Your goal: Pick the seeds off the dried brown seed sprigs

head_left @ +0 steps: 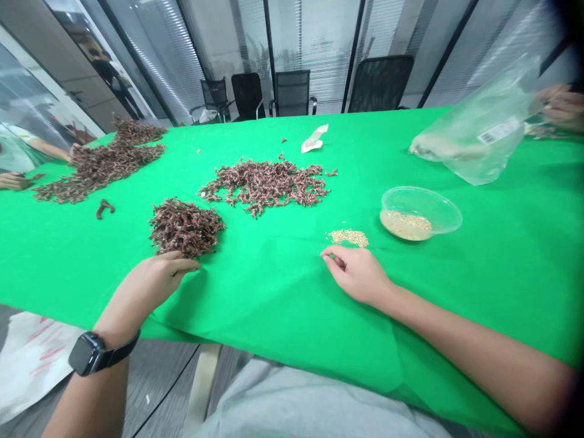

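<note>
My left hand [159, 277], with a black watch on its wrist, is at the near edge of a rounded heap of dark brown twisted pieces [186, 228]; its fingers are pressed together, and what they hold, if anything, is too small to name. Just below a small patch of pale grains [349, 237] is my right hand [356, 271], thumb and forefinger pinched, with nothing clearly visible between them. Right of the patch, a clear round bowl [444, 216] holds more pale grains. A wider, flatter spread of brown pieces [269, 184] lies farther back, between my hands.
A green cloth [274, 292] covers the table. Crumpled white paper [314, 139] lies at the back. A clear plastic bag [479, 134] is by another person's hands at right. Larger brown piles [104, 161] and a person's hands are at left. Chairs stand beyond the table.
</note>
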A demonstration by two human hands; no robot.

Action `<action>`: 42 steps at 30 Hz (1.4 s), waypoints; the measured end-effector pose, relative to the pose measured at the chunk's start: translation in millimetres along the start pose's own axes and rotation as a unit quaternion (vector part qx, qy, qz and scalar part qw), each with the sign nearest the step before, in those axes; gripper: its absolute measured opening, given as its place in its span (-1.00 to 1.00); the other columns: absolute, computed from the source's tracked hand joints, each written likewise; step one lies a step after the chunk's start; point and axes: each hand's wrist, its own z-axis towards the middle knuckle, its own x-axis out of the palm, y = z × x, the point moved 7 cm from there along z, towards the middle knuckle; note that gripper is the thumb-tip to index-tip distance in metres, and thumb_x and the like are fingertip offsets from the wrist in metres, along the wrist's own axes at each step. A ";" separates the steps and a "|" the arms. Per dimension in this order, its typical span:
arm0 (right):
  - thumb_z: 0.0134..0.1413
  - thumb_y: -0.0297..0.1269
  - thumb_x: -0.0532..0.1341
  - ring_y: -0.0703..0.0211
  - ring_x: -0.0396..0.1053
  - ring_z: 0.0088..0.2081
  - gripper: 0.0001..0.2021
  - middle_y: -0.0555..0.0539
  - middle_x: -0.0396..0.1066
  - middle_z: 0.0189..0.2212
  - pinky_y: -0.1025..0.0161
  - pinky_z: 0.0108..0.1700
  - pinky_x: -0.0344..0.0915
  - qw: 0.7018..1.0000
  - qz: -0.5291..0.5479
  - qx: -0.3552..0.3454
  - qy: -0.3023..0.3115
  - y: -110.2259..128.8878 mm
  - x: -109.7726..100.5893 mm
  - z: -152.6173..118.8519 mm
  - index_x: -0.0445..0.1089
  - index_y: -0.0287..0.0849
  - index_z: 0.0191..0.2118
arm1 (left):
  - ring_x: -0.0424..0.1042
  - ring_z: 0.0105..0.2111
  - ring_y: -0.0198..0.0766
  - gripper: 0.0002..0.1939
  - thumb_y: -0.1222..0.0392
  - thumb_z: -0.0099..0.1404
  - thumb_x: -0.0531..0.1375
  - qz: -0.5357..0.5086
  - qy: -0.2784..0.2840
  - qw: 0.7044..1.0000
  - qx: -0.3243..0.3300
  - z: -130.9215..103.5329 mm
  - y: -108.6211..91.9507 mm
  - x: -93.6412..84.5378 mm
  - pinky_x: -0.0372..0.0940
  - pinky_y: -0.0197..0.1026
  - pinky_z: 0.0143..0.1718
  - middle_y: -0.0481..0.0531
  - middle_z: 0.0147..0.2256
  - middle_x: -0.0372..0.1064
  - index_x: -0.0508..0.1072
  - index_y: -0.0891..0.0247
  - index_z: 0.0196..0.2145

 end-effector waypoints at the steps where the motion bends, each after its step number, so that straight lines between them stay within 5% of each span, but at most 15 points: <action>1: 0.28 -0.23 0.09 0.24 0.25 -0.59 -0.75 0.03 0.39 -0.61 0.27 -0.44 0.03 1.000 0.000 0.000 0.001 -0.1 0.0 0.0 0.51 -0.15 -0.21 | 0.55 -0.22 -0.08 -0.61 0.15 0.31 0.01 0.002 -0.001 1.000 0.003 -0.1 0.3 -0.7 0.37 -0.15 -0.17 0.02 -0.17 0.57 0.65 0.04 -0.19; 21: 0.27 -0.23 0.10 0.24 0.26 -0.58 -0.76 0.03 0.39 -0.61 0.27 -0.42 0.03 1.000 0.004 -0.003 0.001 -0.1 0.6 -1.1 0.51 -0.16 -0.22 | 0.55 -0.18 -0.14 -0.67 -0.04 0.33 0.18 -0.124 -0.115 0.985 -0.030 -0.7 20.7 -9.7 0.38 -0.20 -0.09 0.02 -0.15 0.60 0.64 0.19 -0.17; 42: 0.27 -0.23 0.10 0.23 0.26 -0.58 -0.76 0.03 0.39 -0.61 0.27 -0.43 0.03 1.000 0.003 -0.001 0.003 0.2 0.4 -1.5 0.51 -0.15 -0.22 | 0.57 -0.16 -0.09 -0.62 -0.10 0.24 0.24 -0.227 -0.122 0.962 -0.095 -0.9 39.6 -1.8 0.42 -0.10 -0.03 0.10 -0.14 0.60 0.63 0.26 -0.20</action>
